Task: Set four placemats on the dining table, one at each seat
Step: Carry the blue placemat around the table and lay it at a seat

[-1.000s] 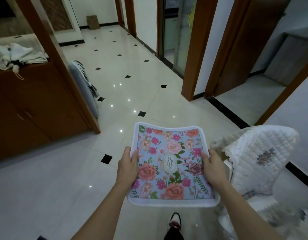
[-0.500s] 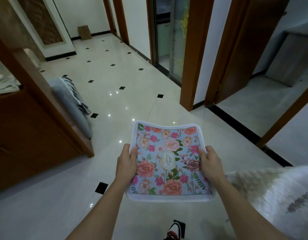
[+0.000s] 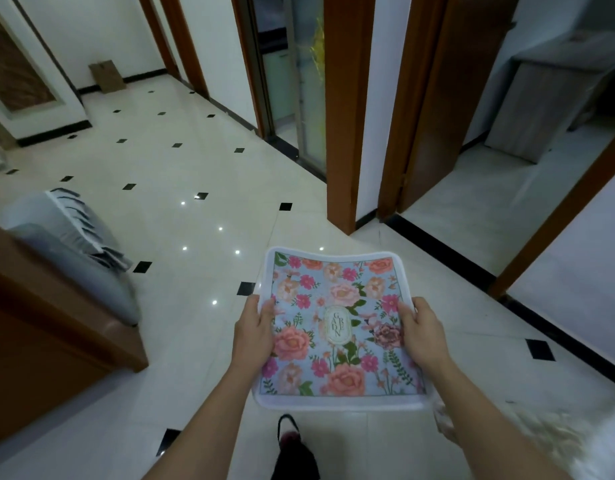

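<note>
I hold a floral placemat (image 3: 337, 306), pale blue with pink and orange roses and a white border, flat in front of me above the tiled floor. My left hand (image 3: 252, 332) grips its left edge with the thumb on top. My right hand (image 3: 422, 332) grips its right edge the same way. Whether more mats lie under the top one cannot be told. No dining table is in view.
A wooden cabinet (image 3: 39, 323) with a grey cushioned seat (image 3: 67, 237) beside it stands at the left. Wooden door frames (image 3: 340, 116) and open doorways line the right. A white quilted chair cover (image 3: 541, 441) shows blurred at bottom right. My slippered foot (image 3: 292, 445) is below.
The view has swung right and forward along the hall. The white quilted chair cover has slid to the bottom right corner. Both hands keep the same hold on the placemat.
</note>
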